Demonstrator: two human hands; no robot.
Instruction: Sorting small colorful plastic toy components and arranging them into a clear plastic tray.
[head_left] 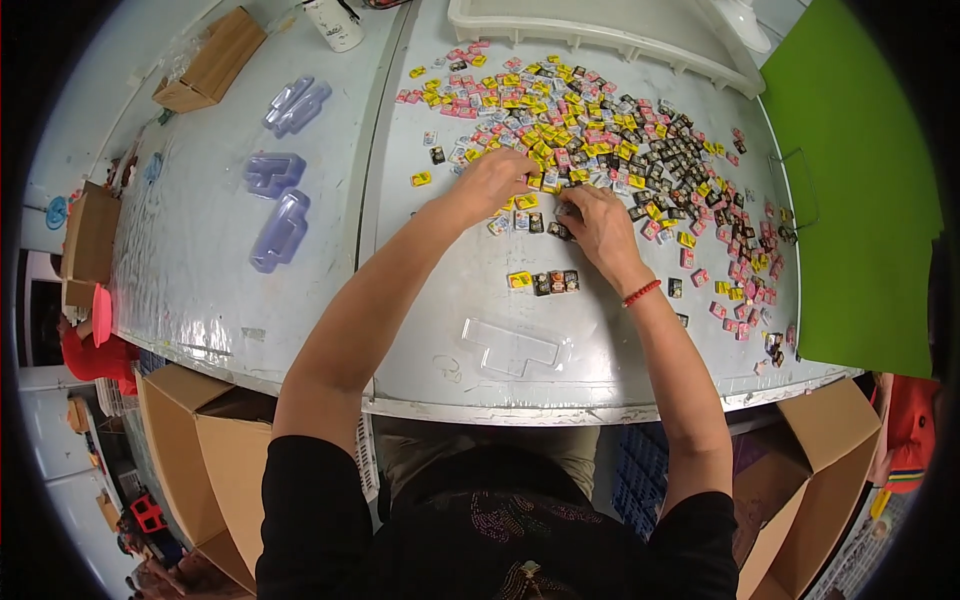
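A large spread of small wrapped blocks (pixel 600 130) in yellow, pink, black and white covers the far part of the table. At its near edge my left hand (pixel 490 185) is closed in a pinch beside yellow blocks; what its fingertips hold is hidden. My right hand (pixel 602 228) curls its fingers down over dark blocks just to the right, and its grip is partly hidden. Between me and the hands, a short row of black and red blocks (pixel 556 282) lies next to a yellow block (pixel 519 280). Nearer still is a clear T-shaped plastic tray (pixel 512 347).
Several clear bluish trays (pixel 279 232) lie on the left table, past a seam. A white rimmed tray (pixel 610 35) stands at the far edge, a green panel (pixel 850 200) at the right. Cardboard boxes (pixel 235 470) flank me below the table edge. Other people are partly visible at both sides.
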